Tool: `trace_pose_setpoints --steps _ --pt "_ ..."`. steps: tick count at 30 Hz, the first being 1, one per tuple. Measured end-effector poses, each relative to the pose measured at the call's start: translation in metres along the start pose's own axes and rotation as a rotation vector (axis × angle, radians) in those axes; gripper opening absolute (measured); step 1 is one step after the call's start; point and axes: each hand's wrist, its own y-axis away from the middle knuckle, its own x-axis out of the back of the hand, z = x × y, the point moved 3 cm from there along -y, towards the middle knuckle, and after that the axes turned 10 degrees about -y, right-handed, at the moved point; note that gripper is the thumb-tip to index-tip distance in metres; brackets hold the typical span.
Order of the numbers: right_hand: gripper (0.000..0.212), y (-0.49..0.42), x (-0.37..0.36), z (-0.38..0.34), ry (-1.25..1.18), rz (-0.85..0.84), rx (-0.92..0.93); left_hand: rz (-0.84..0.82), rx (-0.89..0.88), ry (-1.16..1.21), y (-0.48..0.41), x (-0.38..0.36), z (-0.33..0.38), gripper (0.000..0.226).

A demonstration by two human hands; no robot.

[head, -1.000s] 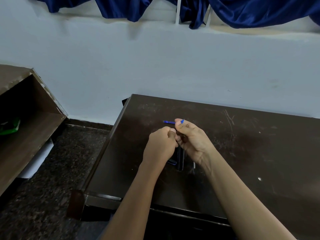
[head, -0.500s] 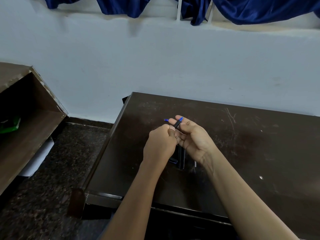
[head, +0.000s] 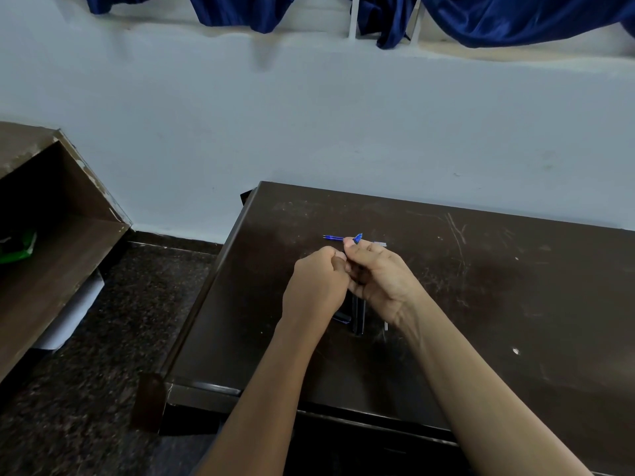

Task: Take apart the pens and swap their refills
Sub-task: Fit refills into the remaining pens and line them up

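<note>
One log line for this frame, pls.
left hand: grips pen | right hand: pinches pen, blue end out | blue refill: on table beyond hands | dark barrel: on table under hands

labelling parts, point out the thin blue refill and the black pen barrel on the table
thin blue refill (head: 332, 238): head view, its blue end
black pen barrel (head: 359, 316): head view, its lower shaft

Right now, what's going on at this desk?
A person is taking pens apart over a dark, scratched wooden desk. The left hand and right hand together hold a small dark pen with a blue tip, apparently working it apart. A thin blue refill lies on the desk just beyond the hands, and black pen barrels lie beneath them.
</note>
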Motion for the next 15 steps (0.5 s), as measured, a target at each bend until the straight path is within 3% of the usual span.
trace_pose_setpoints --steps 3,7,15 --pt "0.006 -0.003 0.003 0.000 -0.016 0.007 0.014 -0.002 -0.004 -0.022 -0.001 0.000 0.000 0.025" --pt "0.024 -0.004 0.003 -0.001 -0.097 0.033 0.019 -0.004 -0.015 -0.054 -0.002 0.000 -0.001 0.025" --pt "0.027 0.001 -0.007 -0.004 -0.103 0.029 0.024 -0.098 -0.008 -0.042 -0.001 0.005 0.001 0.023"
